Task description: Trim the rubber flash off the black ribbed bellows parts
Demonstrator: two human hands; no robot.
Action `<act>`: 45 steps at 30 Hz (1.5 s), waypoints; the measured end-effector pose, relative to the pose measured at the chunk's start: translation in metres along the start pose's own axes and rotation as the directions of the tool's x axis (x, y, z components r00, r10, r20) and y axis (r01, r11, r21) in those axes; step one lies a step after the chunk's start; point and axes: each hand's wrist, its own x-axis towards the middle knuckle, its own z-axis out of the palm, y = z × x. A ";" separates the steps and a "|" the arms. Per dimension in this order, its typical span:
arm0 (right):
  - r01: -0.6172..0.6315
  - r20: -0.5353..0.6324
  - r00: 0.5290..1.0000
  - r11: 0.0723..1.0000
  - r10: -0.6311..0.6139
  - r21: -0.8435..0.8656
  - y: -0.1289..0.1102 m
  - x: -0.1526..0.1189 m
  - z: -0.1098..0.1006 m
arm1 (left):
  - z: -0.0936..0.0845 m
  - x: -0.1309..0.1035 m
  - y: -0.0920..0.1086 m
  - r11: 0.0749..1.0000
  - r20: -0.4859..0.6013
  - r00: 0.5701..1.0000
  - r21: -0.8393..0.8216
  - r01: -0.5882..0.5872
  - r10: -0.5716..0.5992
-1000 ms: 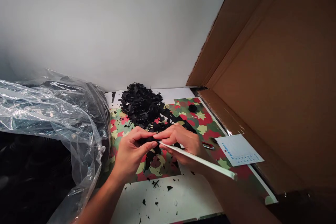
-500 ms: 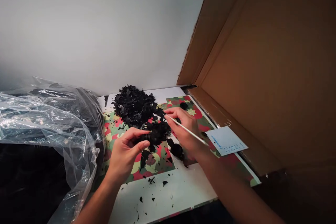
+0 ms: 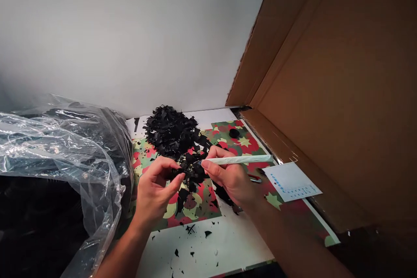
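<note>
My left hand [image 3: 159, 186] is closed, thumb and fingers pinching a small black rubber-like part [image 3: 174, 174], mostly hidden by the fingers. Close beside it, my right hand [image 3: 230, 178] grips a slim knife-like tool [image 3: 241, 159] with a pale wrapped handle. The handle's free end points right; its working tip is near the black part, too small to make out. Under and behind the hands lie black scraps [image 3: 195, 173], and a large heap of black shavings [image 3: 171, 132] sits farther back.
A clear plastic bag [image 3: 107, 156] of black items stands at the left. On the camouflage-patterned sheet [image 3: 208, 208] lie a round black piece [image 3: 234, 133] and a small red-and-metal object [image 3: 255, 178]. A white card [image 3: 293, 181] rests at the right, by a cardboard wall [image 3: 325, 95].
The tool in my right hand has swung from slanting down to the right to nearly level. My left hand stays near the same place with the black part.
</note>
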 end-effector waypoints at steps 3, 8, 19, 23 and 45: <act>0.068 0.037 0.997 0.993 -0.065 -0.095 -0.005 -0.002 0.002 | -0.001 0.001 0.001 0.999 0.009 1.000 0.033 -0.008 0.008; 0.137 0.124 0.986 0.970 -0.113 -0.203 -0.004 -0.003 0.007 | 0.000 0.000 -0.003 0.997 0.025 0.999 0.066 -0.050 0.049; 0.079 -0.060 0.994 0.981 -0.091 -0.179 0.005 -0.006 0.011 | 0.000 -0.002 0.002 0.997 0.026 0.997 -0.019 -0.074 0.074; 0.026 -0.029 0.999 1.000 -0.026 0.003 0.007 -0.005 0.014 | -0.001 -0.002 0.000 0.996 -0.020 0.997 -0.054 -0.077 0.076; 0.739 0.445 0.653 0.389 -0.613 -0.549 -0.012 -0.006 -0.006 | -0.003 0.000 0.006 0.997 0.040 0.997 0.041 -0.067 0.065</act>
